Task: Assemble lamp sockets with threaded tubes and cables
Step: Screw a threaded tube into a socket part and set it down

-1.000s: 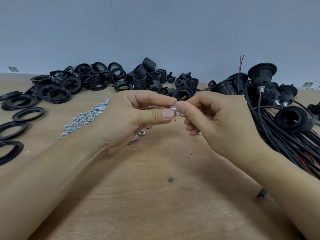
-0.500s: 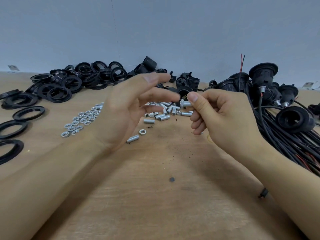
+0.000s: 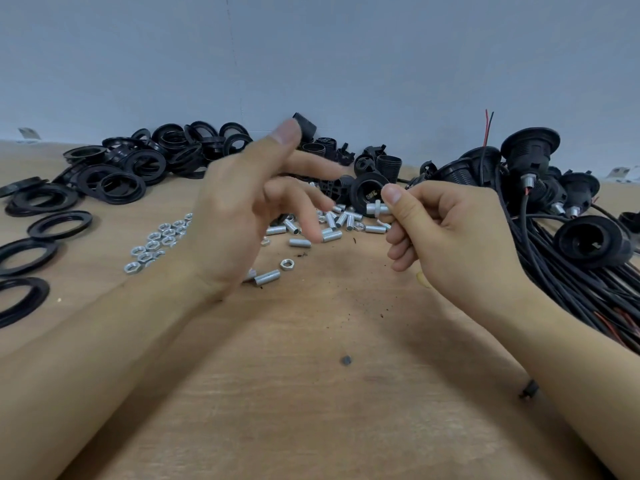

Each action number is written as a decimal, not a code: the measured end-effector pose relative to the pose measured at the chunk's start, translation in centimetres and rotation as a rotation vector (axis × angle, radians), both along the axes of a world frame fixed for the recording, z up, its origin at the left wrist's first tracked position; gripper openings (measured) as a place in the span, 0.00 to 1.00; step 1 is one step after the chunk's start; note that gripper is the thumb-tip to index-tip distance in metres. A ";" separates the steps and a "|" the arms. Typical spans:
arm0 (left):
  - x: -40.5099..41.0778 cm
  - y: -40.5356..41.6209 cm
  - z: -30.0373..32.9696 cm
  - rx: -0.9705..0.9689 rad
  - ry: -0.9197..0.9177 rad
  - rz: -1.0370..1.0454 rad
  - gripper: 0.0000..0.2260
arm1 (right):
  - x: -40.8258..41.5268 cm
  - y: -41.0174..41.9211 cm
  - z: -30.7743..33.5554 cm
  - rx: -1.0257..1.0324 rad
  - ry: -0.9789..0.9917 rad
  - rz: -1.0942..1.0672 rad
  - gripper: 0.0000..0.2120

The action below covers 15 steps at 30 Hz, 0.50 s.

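Note:
My right hand (image 3: 446, 237) pinches a short silver threaded tube (image 3: 376, 209) with a nut on it, between thumb and fingers, above the table. To its left my left hand (image 3: 242, 209) hovers with fingers spread and holds nothing; it is blurred. Under and behind the hands lie several loose threaded tubes (image 3: 329, 226) and one single tube (image 3: 267, 277) with a nut (image 3: 287, 264) beside it. Black socket parts (image 3: 367, 194) sit just behind the held tube.
A cluster of nuts (image 3: 156, 242) lies left of my left wrist. Black rings (image 3: 114, 178) are piled at the back left and along the left edge. Wired sockets with black cables (image 3: 561, 237) fill the right side. The wooden table (image 3: 311, 393) shows bare near me.
My left hand has let go of the tube, opened and drawn away to the left and up. My right hand keeps the tube with the nut and has shifted slightly right.

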State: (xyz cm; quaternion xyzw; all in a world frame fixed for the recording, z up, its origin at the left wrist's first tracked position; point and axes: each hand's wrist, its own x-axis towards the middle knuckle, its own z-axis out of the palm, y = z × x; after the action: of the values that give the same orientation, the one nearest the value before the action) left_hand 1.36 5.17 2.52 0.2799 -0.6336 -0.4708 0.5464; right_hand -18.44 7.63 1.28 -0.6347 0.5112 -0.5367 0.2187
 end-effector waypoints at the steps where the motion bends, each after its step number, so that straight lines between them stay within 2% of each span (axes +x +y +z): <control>1: 0.2 -0.3 -0.1 -0.031 -0.031 0.086 0.20 | -0.1 0.0 0.0 0.004 -0.002 -0.012 0.15; 4: 0.7 -1.2 -0.8 -0.183 -0.277 0.398 0.14 | -0.3 -0.2 0.1 0.028 -0.041 -0.056 0.15; 7: 1.7 -2.1 -1.5 -0.326 -0.684 0.573 0.05 | -0.6 -0.4 0.2 0.074 -0.124 -0.085 0.14; 9: 2.4 -2.8 -2.2 -0.335 -0.931 0.575 0.14 | -0.8 -0.5 0.3 0.096 -0.142 -0.097 0.14; 12: 2.4 -3.2 -2.7 -0.295 -1.076 0.499 0.21 | -0.9 -0.6 0.3 0.112 -0.152 -0.095 0.13; 15: 2.4 -3.6 -2.9 -0.307 -1.081 0.466 0.20 | -0.9 -0.5 0.2 0.114 -0.147 -0.091 0.12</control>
State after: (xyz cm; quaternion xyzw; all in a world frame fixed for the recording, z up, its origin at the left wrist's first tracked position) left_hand 3.71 1.60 -0.40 0.5287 -0.8040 -0.0330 0.2700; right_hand -19.32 7.09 1.51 -0.5564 0.5517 -0.5612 0.2667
